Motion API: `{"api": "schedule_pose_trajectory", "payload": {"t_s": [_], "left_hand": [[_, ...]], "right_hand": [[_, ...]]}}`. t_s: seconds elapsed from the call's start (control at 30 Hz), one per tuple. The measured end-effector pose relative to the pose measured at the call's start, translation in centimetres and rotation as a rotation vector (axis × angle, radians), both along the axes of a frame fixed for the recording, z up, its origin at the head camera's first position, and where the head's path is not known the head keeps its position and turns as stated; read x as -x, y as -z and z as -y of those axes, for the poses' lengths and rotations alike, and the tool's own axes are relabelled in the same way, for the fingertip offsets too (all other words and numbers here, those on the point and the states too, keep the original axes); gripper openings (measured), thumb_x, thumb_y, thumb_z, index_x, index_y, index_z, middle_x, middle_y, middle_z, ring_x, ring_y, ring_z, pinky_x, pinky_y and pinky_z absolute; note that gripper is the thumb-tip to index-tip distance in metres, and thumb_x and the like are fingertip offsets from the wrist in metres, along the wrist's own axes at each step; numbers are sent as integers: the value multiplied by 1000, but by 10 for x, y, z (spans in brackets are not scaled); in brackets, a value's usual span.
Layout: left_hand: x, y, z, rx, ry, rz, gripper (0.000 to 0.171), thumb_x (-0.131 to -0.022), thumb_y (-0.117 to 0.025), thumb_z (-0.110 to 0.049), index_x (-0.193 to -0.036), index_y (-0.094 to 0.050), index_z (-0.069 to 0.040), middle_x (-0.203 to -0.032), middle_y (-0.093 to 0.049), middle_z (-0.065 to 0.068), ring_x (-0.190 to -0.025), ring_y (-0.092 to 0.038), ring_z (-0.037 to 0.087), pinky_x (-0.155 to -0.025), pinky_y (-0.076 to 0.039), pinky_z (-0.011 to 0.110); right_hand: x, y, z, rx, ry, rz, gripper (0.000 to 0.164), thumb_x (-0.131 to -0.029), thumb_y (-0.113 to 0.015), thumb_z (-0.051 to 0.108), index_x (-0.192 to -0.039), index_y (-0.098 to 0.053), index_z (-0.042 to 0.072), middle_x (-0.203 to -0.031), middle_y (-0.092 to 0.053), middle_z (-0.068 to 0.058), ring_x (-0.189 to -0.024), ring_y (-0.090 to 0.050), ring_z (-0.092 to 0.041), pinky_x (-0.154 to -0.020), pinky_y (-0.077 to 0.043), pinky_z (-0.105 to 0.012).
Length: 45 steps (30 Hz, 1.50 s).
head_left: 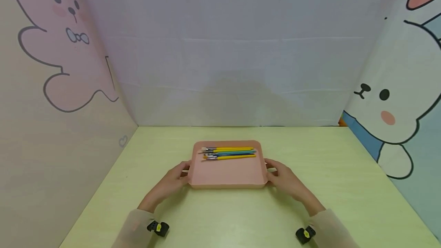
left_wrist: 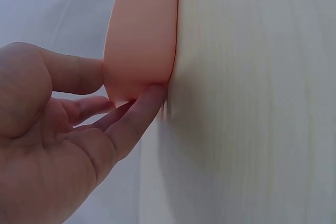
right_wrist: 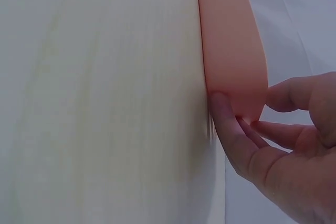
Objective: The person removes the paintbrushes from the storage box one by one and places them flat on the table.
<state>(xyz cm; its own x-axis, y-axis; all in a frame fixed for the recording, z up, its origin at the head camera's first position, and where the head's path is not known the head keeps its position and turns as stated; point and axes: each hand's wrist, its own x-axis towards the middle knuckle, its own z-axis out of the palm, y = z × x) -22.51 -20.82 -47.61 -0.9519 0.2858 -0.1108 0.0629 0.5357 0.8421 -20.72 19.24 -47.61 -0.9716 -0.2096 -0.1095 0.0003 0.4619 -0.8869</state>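
Note:
A shallow pink tray (head_left: 227, 173) lies flat on the table, its long side across my view. Several paintbrushes (head_left: 229, 157) with yellow, teal and dark blue handles lie side by side in its far half, bristles to the left. My left hand (head_left: 173, 179) grips the tray's left end, fingers and thumb against the outer wall (left_wrist: 142, 30). At the opposite end, my right hand (head_left: 283, 178) holds the tray likewise. In both wrist views one digit touches the rim and another sits low by the tabletop. The brushes are hidden there.
The pale wood-grain table (head_left: 227, 217) reaches a white curtain-like backdrop (head_left: 241, 49) at the back. Side panels carry a pink cartoon animal (head_left: 69, 79) at left and a white one (head_left: 406, 72) at right. Black wrist cameras sit at both cuffs.

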Motion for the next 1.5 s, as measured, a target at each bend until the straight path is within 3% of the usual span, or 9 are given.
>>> {"api": "schedule_pose_trajectory", "payload": {"t_s": [0.27, 0.6, 1.2, 1.5], "left_hand": [[-2, 3, -11, -11, -4, -17, 57, -106, -60, -3, -160, -43, -3, -150, -57, 18, -131, -60, 37, -109, -54, 55], [-11, 1, -20, 20, 4, -28, 55, -108, -59, -6, -161, -42, -2, -151, -56, 19, -131, -60, 38, -109, -52, 57], [-19, 0, -27, 13, 15, -32, 56, -108, -59, -5, -161, -42, -3, -153, -55, 18, -131, -61, 37, -108, -54, 56], [-16, 5, -26, 14, -12, -41, 58, -106, -63, -9, -160, -43, -3, -151, -57, 17, -128, -63, 33, -107, -55, 54]], "right_hand": [[-6, -2, -10, -4, -18, -21, 54, -108, -57, 8, -159, -42, -1, -145, -57, -24, -114, -69, -30, -89, -64, -40], [-13, -1, -19, 57, -45, -11, 55, -109, -53, 4, -160, -36, -6, -148, -51, -30, -122, -67, -39, -88, -66, -38], [-21, -5, -26, 8, -32, 1, 55, -107, -56, 5, -159, -38, -6, -147, -53, -29, -119, -68, -35, -89, -65, -40], [-16, -5, -33, -91, -52, -70, 56, -103, -63, 8, -155, -46, -5, -138, -61, -25, -112, -71, -32, -86, -65, -39]]}}
